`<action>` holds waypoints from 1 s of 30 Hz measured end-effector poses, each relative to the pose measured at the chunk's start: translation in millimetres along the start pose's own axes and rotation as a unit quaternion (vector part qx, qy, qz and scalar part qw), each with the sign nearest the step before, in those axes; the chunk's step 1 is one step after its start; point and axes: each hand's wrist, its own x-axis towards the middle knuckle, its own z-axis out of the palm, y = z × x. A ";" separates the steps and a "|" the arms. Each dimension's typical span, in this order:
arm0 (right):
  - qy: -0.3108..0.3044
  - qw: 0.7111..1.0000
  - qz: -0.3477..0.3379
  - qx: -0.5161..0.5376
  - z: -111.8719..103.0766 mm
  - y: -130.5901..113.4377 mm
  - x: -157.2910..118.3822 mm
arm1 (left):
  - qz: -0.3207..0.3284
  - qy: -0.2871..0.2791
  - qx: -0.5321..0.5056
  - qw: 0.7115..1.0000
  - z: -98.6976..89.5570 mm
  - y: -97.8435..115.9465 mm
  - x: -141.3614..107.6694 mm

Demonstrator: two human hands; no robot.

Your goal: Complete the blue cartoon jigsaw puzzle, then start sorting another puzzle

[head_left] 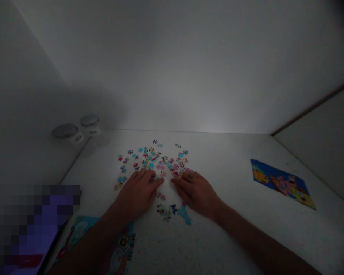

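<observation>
Loose jigsaw puzzle pieces [151, 166] in many colours lie scattered on the white table, several of them just beyond my hands. My left hand [139, 191] has its fingers curled over and its thumb reaching right; a dark puzzle piece [151, 178] shows between them, partly hidden. From the other side my right hand [199, 193] rests low over the table, fingers stretched toward the left, the index tip beside pink pieces [176, 173]. Between the wrists, nearer to me, sit several more pieces, among them a joined-looking light blue bit [184, 214].
A blue picture sheet [283, 183] with cartoon figures lies at the right. Two clear jars with silver lids [65, 130] stand at the back left. Under my left forearm is a colourful printed packet [123, 244]. A pixelated screen [43, 229] fills the lower left corner. White walls enclose the table.
</observation>
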 end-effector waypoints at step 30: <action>0.005 0.999 0.020 0.031 -4.3 16.2 -7.4 | 0.035 0.052 -0.041 0.997 15.5 3.4 13.0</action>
